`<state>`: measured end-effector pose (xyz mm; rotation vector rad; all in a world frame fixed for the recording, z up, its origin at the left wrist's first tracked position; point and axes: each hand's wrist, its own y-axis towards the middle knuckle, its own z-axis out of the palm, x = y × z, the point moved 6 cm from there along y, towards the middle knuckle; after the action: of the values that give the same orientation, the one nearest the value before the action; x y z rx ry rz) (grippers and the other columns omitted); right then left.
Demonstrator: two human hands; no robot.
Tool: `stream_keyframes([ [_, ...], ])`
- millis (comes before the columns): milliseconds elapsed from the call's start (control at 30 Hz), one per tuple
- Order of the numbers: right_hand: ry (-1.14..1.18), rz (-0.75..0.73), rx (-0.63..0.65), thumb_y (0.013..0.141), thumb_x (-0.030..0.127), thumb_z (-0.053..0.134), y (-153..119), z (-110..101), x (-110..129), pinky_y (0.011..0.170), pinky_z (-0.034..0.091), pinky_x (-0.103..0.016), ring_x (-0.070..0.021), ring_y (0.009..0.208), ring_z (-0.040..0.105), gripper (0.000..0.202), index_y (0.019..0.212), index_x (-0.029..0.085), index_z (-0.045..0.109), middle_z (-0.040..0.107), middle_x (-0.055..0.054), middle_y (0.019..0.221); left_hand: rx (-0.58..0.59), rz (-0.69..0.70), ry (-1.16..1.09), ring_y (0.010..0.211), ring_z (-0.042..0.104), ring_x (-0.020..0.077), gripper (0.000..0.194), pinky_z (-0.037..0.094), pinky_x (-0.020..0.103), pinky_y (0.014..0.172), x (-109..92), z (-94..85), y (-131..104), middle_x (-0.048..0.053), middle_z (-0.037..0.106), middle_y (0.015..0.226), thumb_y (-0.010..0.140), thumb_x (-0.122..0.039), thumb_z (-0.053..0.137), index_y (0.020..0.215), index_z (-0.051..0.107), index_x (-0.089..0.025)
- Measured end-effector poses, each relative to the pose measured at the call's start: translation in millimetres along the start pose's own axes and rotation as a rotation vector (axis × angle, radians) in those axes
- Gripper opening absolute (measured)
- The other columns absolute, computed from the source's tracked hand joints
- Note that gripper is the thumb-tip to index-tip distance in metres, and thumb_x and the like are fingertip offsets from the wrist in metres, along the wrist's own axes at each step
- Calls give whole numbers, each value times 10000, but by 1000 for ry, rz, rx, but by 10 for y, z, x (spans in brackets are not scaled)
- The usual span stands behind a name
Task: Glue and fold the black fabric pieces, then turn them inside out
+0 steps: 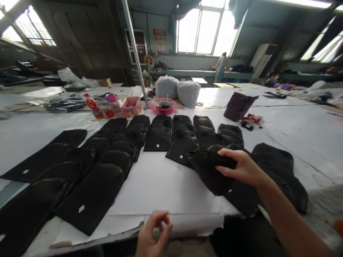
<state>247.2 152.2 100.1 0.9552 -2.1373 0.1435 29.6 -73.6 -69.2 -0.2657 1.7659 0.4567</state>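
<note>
My right hand (239,166) pinches the upper edge of a floppy black leather-like piece (210,171) between thumb and fingers. The piece hangs tilted above the table's right side, over other black pieces. Low at the front edge, my left hand (155,232) is loosely curled, thumb apart from the fingers, with nothing visible in it. Overlapping rows of similar black pieces (96,192) fan out on the left, several with small white tags. More short stacks (158,134) lie across the middle and another pile (278,171) is at the right.
White sheeting (160,185) covers the table. Farther back are a pink box (130,107), a red-capped bottle (92,105), a pink basket (163,106), a metal pole (135,50), two full white bags (189,93) and a dark purple stack (239,106). A person (221,67) stands at the far bench.
</note>
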Motion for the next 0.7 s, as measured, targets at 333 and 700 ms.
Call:
stream_keyframes([
  [333,-191,-368,318,919,154,582,-225,647,744,755,474,-267,-158,765,601,64,914,186,637,651,-38,834,83,219,52,1398,434,315,850,488,478,1080,-147,-28,544,112,400,1529,801,-250,796,1515,342,-339],
  [700,-282,-103,397,924,110,589,-561,1121,754,862,488,-331,-208,922,621,104,966,205,588,662,-31,975,290,142,-250,1102,641,220,238,538,294,851,-24,385,850,76,677,1142,781,-36,627,934,684,-210],
])
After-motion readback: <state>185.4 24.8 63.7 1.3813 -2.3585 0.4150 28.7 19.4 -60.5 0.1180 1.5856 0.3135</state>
